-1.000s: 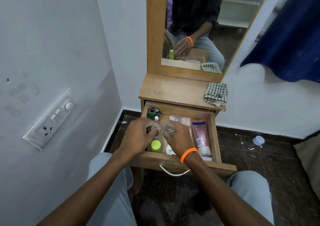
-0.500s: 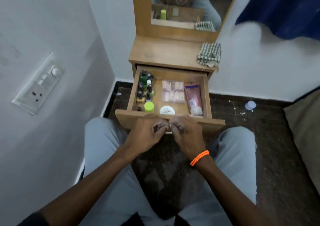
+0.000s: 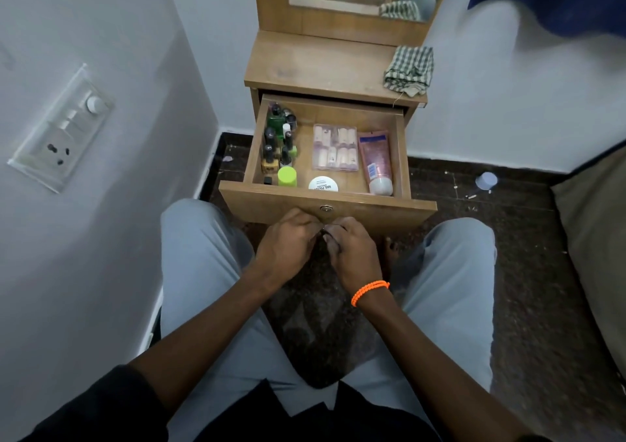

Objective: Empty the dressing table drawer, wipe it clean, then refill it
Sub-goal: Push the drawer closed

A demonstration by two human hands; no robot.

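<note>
White walls corner a dressing table; its drawer (image 3: 325,184), at twelve o'clock, stands open and full. Left hand (image 3: 288,245) and right hand (image 3: 354,252) curl on its handle, probably pulling.

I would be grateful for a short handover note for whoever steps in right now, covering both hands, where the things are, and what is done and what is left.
Left hand and right hand: both at the drawer front, fingers curled at its handle, which they hide.
Drawer: pulled open and full: nail polish bottles at its left, lime-capped bottle and white jar near the front, clear case in the middle, pink tube at its right.
Checked cloth: on the tabletop, right corner.
Done: drawer opened.
Left: empty it, wipe it, refill it.
</note>
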